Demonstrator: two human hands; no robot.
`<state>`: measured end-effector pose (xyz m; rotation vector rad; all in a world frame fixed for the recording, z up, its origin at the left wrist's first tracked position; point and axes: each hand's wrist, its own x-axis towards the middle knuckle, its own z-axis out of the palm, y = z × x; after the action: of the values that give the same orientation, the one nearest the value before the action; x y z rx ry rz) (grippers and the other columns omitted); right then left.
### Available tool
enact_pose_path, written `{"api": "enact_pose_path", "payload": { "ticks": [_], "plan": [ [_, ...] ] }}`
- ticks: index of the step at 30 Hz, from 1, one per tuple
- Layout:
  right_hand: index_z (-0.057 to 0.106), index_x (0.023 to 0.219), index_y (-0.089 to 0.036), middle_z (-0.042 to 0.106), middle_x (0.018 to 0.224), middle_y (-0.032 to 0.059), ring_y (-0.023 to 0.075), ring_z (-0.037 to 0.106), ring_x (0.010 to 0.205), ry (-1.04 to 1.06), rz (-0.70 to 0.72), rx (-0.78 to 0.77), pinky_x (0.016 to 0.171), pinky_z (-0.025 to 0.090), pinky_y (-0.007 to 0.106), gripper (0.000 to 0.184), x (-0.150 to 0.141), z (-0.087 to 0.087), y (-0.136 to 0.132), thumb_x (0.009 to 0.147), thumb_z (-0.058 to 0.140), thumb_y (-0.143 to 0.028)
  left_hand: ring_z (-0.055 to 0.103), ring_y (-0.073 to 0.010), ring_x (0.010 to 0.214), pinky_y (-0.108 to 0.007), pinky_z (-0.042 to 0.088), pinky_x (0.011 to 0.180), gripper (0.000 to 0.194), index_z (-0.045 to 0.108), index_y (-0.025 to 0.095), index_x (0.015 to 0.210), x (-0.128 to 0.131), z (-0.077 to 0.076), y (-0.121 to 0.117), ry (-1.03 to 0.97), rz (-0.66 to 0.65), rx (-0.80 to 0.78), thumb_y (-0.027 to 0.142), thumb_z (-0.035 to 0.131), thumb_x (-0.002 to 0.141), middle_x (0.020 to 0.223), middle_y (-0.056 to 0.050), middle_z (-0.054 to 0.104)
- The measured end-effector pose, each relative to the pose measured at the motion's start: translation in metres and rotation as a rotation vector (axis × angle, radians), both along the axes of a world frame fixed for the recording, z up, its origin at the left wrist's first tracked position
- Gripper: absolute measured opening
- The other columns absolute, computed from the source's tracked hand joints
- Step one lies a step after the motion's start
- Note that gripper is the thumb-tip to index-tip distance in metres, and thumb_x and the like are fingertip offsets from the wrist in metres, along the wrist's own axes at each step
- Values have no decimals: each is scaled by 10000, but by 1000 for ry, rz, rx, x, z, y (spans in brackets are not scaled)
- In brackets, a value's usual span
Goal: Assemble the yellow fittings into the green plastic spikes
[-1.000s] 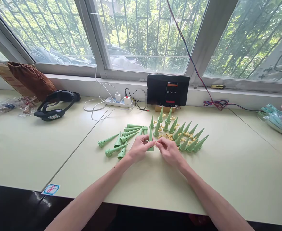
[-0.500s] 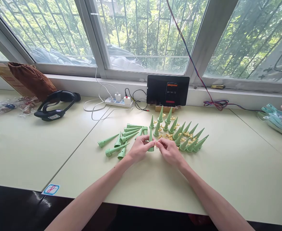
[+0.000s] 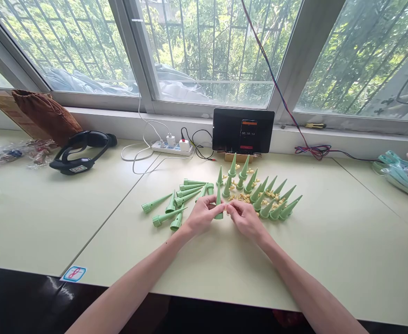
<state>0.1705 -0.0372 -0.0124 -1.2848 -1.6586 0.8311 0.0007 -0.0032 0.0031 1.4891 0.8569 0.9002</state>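
Pale tabletop, left hand closed around green spike; right hand pinching.

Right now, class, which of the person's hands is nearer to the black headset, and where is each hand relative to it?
Left. The left hand, holding a green cone, is right of the headset and nearer the person. The right hand is farther right.

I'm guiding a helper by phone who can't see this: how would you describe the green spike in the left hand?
Start at the black tablet by the windows, then come down to the left hand. It holds the green spike tip up; the other green spikes stand or lie on the pale table, ungripped.
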Motion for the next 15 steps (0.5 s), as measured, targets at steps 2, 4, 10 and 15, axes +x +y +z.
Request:
{"api": "enact_pose_path", "payload": {
  "ticks": [2, 4, 10, 15],
  "plan": [
    [536, 690, -193, 445, 586, -32, 121, 369, 539, 1, 3, -2, 524, 288, 252, 354, 0, 0, 0, 959, 473, -415, 437, -59, 535, -194, 334, 497, 291, 644, 137, 771, 0, 1, -1, 12, 5, 0, 421, 688, 821, 684, 24, 540],
    [533, 687, -195, 446, 583, -31, 121, 369, 531, 6, 8, -5, 519, 291, 254, 364, 0, 0, 0, 960, 469, -428, 423, -58, 522, -196, 318, 483, 303, 640, 137, 767, 0, 1, -1, 25, 9, 3, 431, 689, 819, 671, 25, 532],
    [526, 683, -196, 451, 572, -31, 119, 377, 516, 20, 9, -10, 511, 302, 252, 371, 0, -1, 0, 958, 468, -437, 418, -65, 513, -204, 323, 485, 320, 651, 140, 780, 0, 3, -1, 41, 8, 4, 456, 693, 809, 644, 26, 531],
    [515, 671, -195, 451, 566, -33, 116, 380, 514, 24, 8, -7, 511, 299, 252, 376, 0, -1, 0, 958, 472, -435, 354, -56, 497, -208, 255, 463, 336, 627, 141, 766, 0, 4, -2, 41, 11, 2, 468, 693, 805, 622, 40, 473]
  ]
}}
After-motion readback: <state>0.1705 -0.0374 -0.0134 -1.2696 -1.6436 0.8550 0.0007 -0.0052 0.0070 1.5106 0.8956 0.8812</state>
